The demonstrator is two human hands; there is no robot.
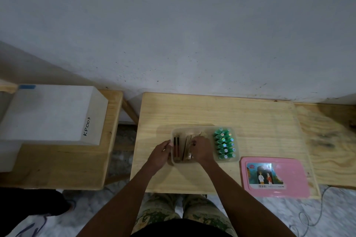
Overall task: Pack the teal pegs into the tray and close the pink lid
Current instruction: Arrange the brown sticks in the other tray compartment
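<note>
A clear plastic tray (192, 128) sits in the middle of the wooden table (250, 117). Several teal pegs (225, 144) stand in rows in the tray's right part. Wooden boards (177, 148) stand on edge in its left part. My left hand (162, 153) grips the tray's left wall. My right hand (202, 149) is inside the tray, its fingers closed on the upright wooden boards beside the pegs. The pink lid (292, 181), with a picture label, lies flat on the table to the right of the tray, near the front edge.
A white box (52, 115) marked KP003 rests on a second wooden table (113, 121) at the left. Another wooden surface (327, 140) adjoins on the right. A cable (312, 215) lies on the floor at the lower right. A grey wall runs behind.
</note>
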